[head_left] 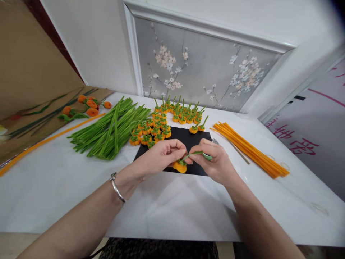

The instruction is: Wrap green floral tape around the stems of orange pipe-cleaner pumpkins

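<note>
Between my hands is a small orange pipe-cleaner pumpkin (179,167) with a green top, held over a black mat (195,169). My left hand (168,154) pinches it near its green top. My right hand (208,156) has thumb and finger closed on the green pipe-cleaner stem (192,154) that rises from it. A green band shows at a finger of the right hand. Behind the left hand, several finished-looking orange pumpkins with green tops (155,131) crowd the mat's far left part. Others with upright stems (185,115) stand further back.
A heap of green pipe cleaners (110,129) lies left, beside one long orange pipe cleaner (51,138). A bundle of orange pipe cleaners (250,151) and a thin stick (241,154) lie right. Orange fuzzy flowers (91,104) rest on brown paper at the far left. A wall panel (205,64) borders the back.
</note>
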`<state>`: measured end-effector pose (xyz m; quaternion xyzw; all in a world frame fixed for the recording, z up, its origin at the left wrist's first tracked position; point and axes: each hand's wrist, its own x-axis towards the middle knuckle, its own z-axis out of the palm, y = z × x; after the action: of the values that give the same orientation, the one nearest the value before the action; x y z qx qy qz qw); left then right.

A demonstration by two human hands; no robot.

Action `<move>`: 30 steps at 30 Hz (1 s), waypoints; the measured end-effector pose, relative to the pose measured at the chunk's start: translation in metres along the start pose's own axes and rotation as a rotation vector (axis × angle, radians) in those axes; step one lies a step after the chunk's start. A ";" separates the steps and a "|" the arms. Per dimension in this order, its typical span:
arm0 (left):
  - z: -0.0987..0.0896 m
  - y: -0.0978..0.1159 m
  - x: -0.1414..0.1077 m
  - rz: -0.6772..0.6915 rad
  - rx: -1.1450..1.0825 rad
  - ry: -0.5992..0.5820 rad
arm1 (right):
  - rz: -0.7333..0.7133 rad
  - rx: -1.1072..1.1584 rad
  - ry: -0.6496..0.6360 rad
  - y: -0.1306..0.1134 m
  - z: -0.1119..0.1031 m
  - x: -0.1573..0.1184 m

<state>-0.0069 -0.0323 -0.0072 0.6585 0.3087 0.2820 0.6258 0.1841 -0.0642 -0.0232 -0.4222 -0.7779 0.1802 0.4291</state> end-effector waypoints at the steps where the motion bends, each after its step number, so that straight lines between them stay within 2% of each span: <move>1: 0.000 0.000 0.000 0.021 0.042 0.027 | -0.001 -0.002 0.006 0.000 0.000 0.000; 4: 0.001 -0.003 0.003 0.048 0.101 0.071 | 0.005 -0.004 0.014 -0.001 0.002 0.000; 11: -0.002 -0.011 0.006 0.016 0.219 0.104 | 0.038 -0.032 -0.053 0.001 0.006 -0.002; 15: -0.001 -0.008 0.004 -0.019 0.129 0.038 | 0.038 0.017 -0.049 0.002 0.005 -0.001; 19: -0.001 -0.005 0.001 -0.025 -0.063 -0.069 | 0.023 0.164 -0.048 0.002 0.002 -0.001; 22: -0.003 -0.003 0.000 -0.031 -0.125 -0.132 | 0.022 0.241 -0.060 0.001 0.000 -0.001; 30: -0.002 -0.005 0.004 0.028 0.025 -0.028 | 0.011 0.098 -0.036 -0.002 0.004 0.000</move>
<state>-0.0061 -0.0283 -0.0124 0.6743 0.2943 0.2774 0.6178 0.1794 -0.0648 -0.0242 -0.4016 -0.7736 0.2279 0.4340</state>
